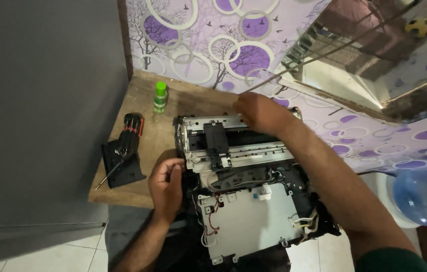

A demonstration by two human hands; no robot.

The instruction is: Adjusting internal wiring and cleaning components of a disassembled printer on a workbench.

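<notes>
A stripped-down printer (246, 196), its outer covers off, sits on the near edge of a small wooden table (193, 98) and juts out past it toward the person working on it, an overhang that puts the exposed mechanism within easy reach of both arms. The black print carriage (216, 141) rides on its metal rail at the top of the chassis, with a bare metal plate (253, 221) and loose white and red wiring below it. The left hand (167, 186) presses against the machine's left side, fingers curled together against the frame, apparently steadying the unit. The right hand (256, 113) reaches over to the far upper edge of the chassis, palm down; its fingertips are hidden behind the hand, so whether they pinch anything cannot be told. Set off to the left on the table, apart from the machine, a red-and-black multi-bit screwdriver (132, 132) lies across a detached black plastic part (122, 166), kept close by the work. A small bottle with a green cap (160, 97) stands upright near the table's back edge, just before a wall papered in purple circles and bare trees (213, 45). A large blue water jug (422, 194) shows at the right.
</notes>
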